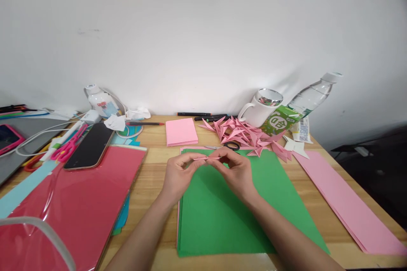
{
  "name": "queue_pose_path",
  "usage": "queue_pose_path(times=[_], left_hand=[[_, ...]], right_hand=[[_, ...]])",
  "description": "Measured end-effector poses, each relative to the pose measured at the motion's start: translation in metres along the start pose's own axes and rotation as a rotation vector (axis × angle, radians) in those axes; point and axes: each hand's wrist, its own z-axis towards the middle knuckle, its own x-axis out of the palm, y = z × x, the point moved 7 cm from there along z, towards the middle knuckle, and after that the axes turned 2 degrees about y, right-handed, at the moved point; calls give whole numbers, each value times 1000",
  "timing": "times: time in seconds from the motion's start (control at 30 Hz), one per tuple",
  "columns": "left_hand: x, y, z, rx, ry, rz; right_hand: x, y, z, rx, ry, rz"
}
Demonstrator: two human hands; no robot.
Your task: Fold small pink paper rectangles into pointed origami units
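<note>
Between my two hands is a small folded piece of pink paper (206,158), seen nearly edge-on. My left hand (179,172) pinches its left end between thumb and fingers. The right end is pinched the same way by my right hand (237,171). Both hands are over the top part of a green paper sheet (235,216). Just behind them lie scissors with black handles (231,145), partly hidden. A heap of folded pink paper pieces (241,131) spreads behind my right hand, and a stack of pink paper squares (181,131) lies behind my left.
On the left are a red paper pack (82,203), a black phone (90,146) and pink scissors (68,146). At the back right stand a white mug (259,110), a green carton (280,120) and a tilted water bottle (313,95). Long pink strips (352,203) lie along the right edge.
</note>
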Motion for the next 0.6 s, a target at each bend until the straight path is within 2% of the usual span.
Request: queue_pose_path(times=[0.33, 0.6], left_hand=[[6, 10, 2, -150, 115, -135], [3, 14, 1, -161, 80, -153]], right_hand=[[-3, -13, 0, 131, -42, 88], [1, -18, 0, 206, -15, 222]])
